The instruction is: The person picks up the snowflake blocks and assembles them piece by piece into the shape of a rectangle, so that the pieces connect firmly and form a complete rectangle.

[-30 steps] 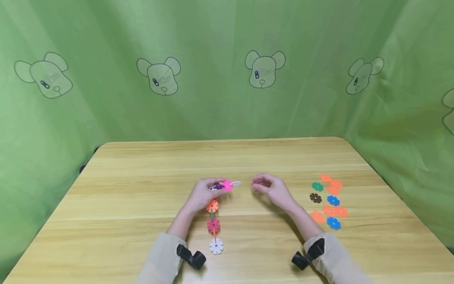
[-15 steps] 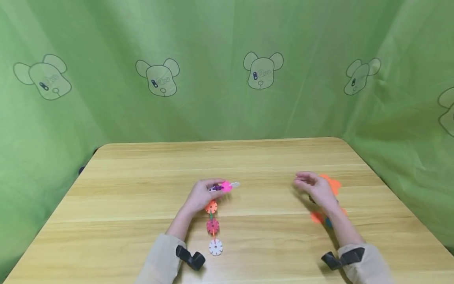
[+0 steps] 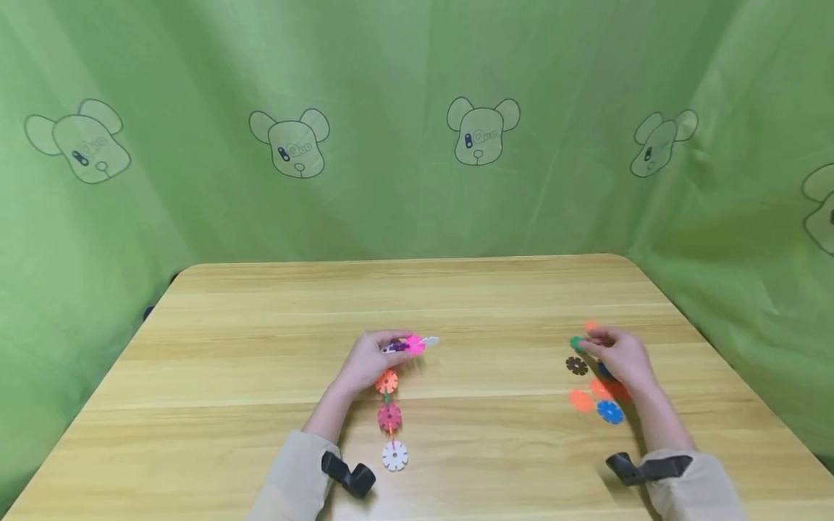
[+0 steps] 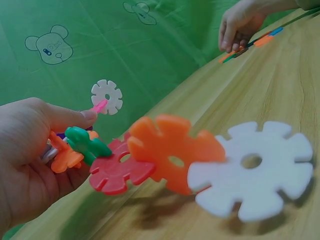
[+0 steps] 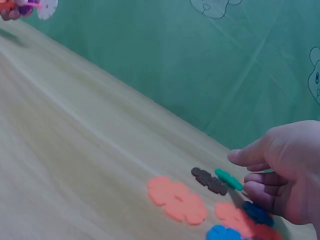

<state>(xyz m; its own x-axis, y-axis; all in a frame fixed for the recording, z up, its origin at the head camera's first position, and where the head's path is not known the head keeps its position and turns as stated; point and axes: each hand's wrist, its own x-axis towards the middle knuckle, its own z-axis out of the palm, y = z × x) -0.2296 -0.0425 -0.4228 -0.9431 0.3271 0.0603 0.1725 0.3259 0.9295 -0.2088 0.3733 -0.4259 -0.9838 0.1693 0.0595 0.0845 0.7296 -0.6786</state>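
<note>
My left hand point(image 3: 376, 357) grips a chain of interlocked notched plastic discs. In the left wrist view a white disc point(image 4: 251, 161) stands nearest, joined to an orange disc point(image 4: 170, 150), then a red disc point(image 4: 120, 167) and a green disc point(image 4: 87, 145). Past the thumb, a pink disc point(image 3: 415, 345) and another white disc point(image 4: 106, 97) stick out; purple pieces are partly hidden in the fingers. My right hand point(image 3: 619, 357) hovers low over the loose discs at right. Its thumb and loosely bent fingers are apart beside a loose green disc point(image 5: 228, 179), with nothing visibly pinched.
Around the right hand lie a dark brown disc point(image 3: 576, 365), an orange disc point(image 3: 581, 400), a blue disc point(image 3: 609, 412) and several more, some overlapping or covered by the hand. The wooden table point(image 3: 260, 311) ends at a green curtain point(image 3: 391, 202).
My right hand has moved right, from near the chain to the loose discs, and is now beside the green one. The left hand keeps its grip on the chain and stays nearly in place.
</note>
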